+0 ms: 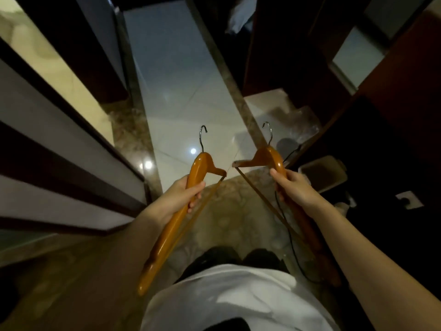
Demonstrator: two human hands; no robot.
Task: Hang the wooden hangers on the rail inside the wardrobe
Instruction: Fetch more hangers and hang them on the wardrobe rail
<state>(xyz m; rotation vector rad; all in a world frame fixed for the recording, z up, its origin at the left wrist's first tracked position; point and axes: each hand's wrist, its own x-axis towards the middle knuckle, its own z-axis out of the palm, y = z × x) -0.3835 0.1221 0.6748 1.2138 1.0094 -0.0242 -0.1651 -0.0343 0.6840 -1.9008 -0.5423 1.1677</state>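
Observation:
I hold two orange-brown wooden hangers with metal hooks, one in each hand, over the floor in front of my body. My left hand [182, 195] grips the shoulder of the left hanger [198, 170], whose hook points away from me. My right hand [292, 186] grips the shoulder of the right hanger [265, 156], its hook likewise pointing forward. Both hangers have a thin crossbar running back toward me. The inner tips of the two hangers nearly meet in the middle. No wardrobe rail is in view.
A pale glossy tiled floor [181, 91] runs ahead between dark wooden panels. A dark wardrobe body [286, 56] stands at the right, with a white cloth [241, 17] high up. A small bin [322, 173] and a black cable [288, 235] lie at the right. Framed panels [59, 144] line the left.

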